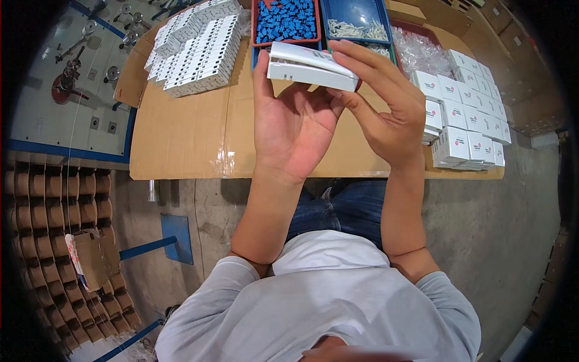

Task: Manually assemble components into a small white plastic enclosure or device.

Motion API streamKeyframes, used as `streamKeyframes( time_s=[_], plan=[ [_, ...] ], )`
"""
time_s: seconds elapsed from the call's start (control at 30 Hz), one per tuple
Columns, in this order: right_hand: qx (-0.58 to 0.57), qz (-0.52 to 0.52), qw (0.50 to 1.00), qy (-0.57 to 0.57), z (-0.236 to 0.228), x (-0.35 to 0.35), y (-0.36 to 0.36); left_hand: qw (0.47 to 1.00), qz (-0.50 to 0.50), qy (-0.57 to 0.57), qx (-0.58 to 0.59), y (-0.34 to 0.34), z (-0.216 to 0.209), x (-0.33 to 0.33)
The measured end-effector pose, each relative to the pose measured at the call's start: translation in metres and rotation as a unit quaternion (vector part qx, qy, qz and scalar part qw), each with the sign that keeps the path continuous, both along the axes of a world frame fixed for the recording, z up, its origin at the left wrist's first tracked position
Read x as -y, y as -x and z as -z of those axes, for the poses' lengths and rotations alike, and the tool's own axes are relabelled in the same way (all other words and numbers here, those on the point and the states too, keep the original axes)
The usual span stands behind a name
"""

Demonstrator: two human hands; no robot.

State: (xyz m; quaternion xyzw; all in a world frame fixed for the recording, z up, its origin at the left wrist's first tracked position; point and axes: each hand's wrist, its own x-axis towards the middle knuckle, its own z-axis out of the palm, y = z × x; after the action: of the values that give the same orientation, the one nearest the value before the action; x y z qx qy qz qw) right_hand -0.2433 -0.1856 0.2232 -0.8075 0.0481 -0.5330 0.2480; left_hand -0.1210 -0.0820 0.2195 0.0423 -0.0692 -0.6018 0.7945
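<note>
A small white cardboard box (309, 73) is held up over the far middle of the table, its lid flap standing slightly ajar. My left hand (295, 123) carries it from below, palm up, with the thumb along its left end. At the box's right end, the fingers of my right hand (386, 102) lie over the flap while the thumb presses from underneath. What is inside the box cannot be made out. Beyond it are a red tray (254, 30) of small blue plastic parts (286, 22) and a blue tray (324, 12) of white plugs (359, 30).
Stacked white boxes (202, 51) fill the table's far left. More white boxes (464, 114) stand in rows on the right, near a bin of clear plastic bags (416, 51). Cardboard (187, 133) covers the tabletop. On the floor at left is a brown cardboard divider rack (39, 217).
</note>
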Motion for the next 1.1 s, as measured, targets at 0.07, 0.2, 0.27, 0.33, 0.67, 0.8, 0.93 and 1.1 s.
streamKeyframes(
  time_s=[0.07,0.2,0.27,0.33,0.67,0.8,0.93,1.1],
  plan=[
    [-0.001,0.012,1.0,0.022,0.002,0.003,0.0,1.0,-0.002,-0.011,0.003,-0.001,0.002,0.002],
    [-0.008,0.035,0.998,0.055,0.003,0.006,0.002,1.0,0.01,-0.007,-0.008,-0.002,0.003,0.004],
    [-0.009,0.036,0.998,0.059,0.003,0.006,0.002,1.0,0.01,-0.007,-0.001,-0.002,0.003,0.004],
    [-0.01,0.037,0.998,0.049,0.003,0.004,0.001,1.0,0.016,0.002,-0.003,-0.002,0.004,0.003],
    [-0.099,-0.01,0.995,-0.029,0.005,0.004,0.007,0.912,-0.275,-0.078,0.294,0.017,-0.013,0.002],
    [-0.097,-0.117,0.976,-0.157,0.009,0.007,0.01,0.857,-0.329,-0.036,0.394,0.013,-0.002,0.008],
    [-0.061,-0.177,0.953,-0.238,0.002,0.012,0.019,0.809,-0.365,-0.027,0.459,0.012,0.013,0.015],
    [0.002,-0.212,0.946,-0.245,0.005,0.001,0.012,0.732,-0.387,-0.001,0.561,0.007,0.024,0.02]
  ],
)
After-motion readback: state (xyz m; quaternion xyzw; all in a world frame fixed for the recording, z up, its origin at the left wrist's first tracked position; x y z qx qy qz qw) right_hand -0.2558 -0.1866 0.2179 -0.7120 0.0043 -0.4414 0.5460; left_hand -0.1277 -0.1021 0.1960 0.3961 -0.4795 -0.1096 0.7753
